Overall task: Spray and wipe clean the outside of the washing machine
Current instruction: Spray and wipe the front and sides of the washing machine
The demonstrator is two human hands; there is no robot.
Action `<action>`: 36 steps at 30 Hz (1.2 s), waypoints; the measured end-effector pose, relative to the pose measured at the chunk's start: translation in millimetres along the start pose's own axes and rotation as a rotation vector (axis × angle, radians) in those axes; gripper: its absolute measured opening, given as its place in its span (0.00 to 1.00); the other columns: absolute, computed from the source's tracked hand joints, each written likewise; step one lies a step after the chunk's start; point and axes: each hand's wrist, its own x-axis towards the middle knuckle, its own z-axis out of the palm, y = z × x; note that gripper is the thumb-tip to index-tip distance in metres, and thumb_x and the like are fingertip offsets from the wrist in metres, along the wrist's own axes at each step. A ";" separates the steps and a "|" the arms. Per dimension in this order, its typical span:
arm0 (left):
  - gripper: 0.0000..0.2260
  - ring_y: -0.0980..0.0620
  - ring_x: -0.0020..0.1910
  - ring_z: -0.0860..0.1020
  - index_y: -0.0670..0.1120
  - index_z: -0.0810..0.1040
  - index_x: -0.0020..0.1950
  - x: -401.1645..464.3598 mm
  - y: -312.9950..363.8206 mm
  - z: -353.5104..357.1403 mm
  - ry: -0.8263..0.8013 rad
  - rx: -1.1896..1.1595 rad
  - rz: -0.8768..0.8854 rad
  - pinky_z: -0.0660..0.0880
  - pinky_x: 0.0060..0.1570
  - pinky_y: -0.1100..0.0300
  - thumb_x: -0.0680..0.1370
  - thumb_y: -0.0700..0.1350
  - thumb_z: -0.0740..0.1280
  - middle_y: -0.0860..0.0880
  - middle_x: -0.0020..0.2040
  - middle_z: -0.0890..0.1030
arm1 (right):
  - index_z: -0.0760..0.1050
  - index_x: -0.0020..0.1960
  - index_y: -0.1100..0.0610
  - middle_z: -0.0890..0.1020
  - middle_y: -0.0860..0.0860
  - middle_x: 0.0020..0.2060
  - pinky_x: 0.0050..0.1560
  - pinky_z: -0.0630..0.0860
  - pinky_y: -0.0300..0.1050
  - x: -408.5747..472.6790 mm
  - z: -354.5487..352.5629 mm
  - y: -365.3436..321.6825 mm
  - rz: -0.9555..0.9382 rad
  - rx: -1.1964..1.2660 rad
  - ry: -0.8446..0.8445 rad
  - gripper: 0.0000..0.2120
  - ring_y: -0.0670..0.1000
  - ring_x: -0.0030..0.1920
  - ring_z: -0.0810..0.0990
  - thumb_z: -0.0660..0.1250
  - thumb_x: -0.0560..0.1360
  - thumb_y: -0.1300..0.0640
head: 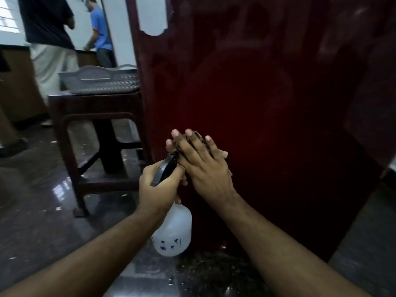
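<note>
The dark red side panel of the washing machine [267, 93] fills the middle and right of the view. My left hand [159, 189] grips the black trigger head of a translucent white spray bottle [173, 234], which hangs below my fist close to the panel's lower left edge. My right hand [201, 159] lies flat with its fingers straight and spread, pressing on the panel just right of the nozzle. No cloth shows under that hand; whatever lies beneath the palm is hidden.
A dark brown plastic stool [96, 129] stands left of the machine with a grey basket [100, 80] on top. Two people [51, 35] stand at a counter at the back left. The polished dark floor [38, 211] is speckled with wet spots.
</note>
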 end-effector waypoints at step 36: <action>0.08 0.44 0.40 0.85 0.43 0.83 0.42 -18.8 -15.4 68.9 -0.196 0.066 0.029 0.77 0.26 0.54 0.81 0.39 0.70 0.44 0.37 0.84 | 0.60 0.80 0.58 0.60 0.61 0.80 0.79 0.54 0.64 -62.6 -44.1 47.4 0.699 -0.074 0.399 0.27 0.64 0.81 0.53 0.63 0.83 0.58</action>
